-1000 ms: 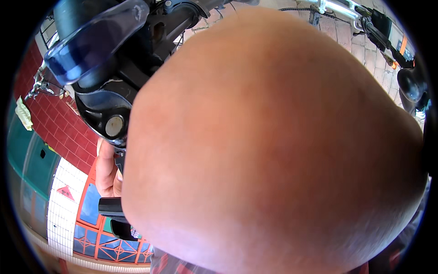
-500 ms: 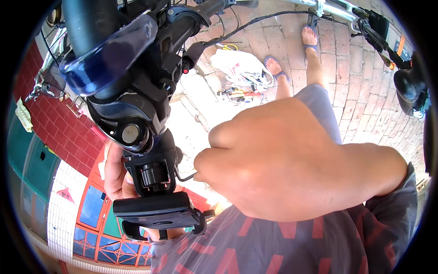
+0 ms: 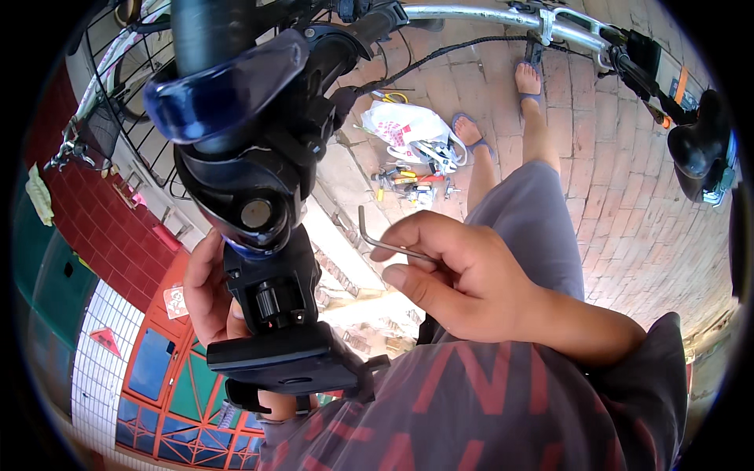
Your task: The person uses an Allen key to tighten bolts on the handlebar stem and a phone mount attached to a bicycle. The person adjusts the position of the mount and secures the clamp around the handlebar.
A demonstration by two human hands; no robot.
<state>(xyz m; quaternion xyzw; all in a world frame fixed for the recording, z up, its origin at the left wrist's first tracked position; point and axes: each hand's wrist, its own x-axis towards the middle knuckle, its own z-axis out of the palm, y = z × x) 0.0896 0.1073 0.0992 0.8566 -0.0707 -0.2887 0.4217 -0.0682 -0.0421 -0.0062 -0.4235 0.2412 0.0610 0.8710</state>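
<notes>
In my right hand point(image 3: 479, 279) is a grey L-shaped hex key point(image 3: 373, 239), pinched between thumb and fingers; its short bent end points up, apart from the bike. My left hand point(image 3: 208, 290) grips a black phone mount point(image 3: 287, 365) from behind; the mount hides much of the palm and some fingers. A black ribbed knob point(image 3: 279, 301) shows at the mount's joint. Above it is the bike's black stem clamp point(image 3: 243, 188) with a round bolt head. A glossy dark blue lever-like part point(image 3: 228, 90) wraps the thick black tube point(image 3: 214, 39).
On the brick ground lie a white plastic bag point(image 3: 404, 125), yellow-handled scissors point(image 3: 390, 97) and several hand tools point(image 3: 408, 182). My sandalled feet stand beside them. A silver bike frame tube point(image 3: 471, 13) and black saddle point(image 3: 699, 145) are at the upper right. Red-framed doors point(image 3: 157, 361) stand at the left.
My right hand has drawn back from the mount's joint and turned, bringing the hex key out into view. The stem and mount have shifted slightly right in the picture. My left hand stays at the mount.
</notes>
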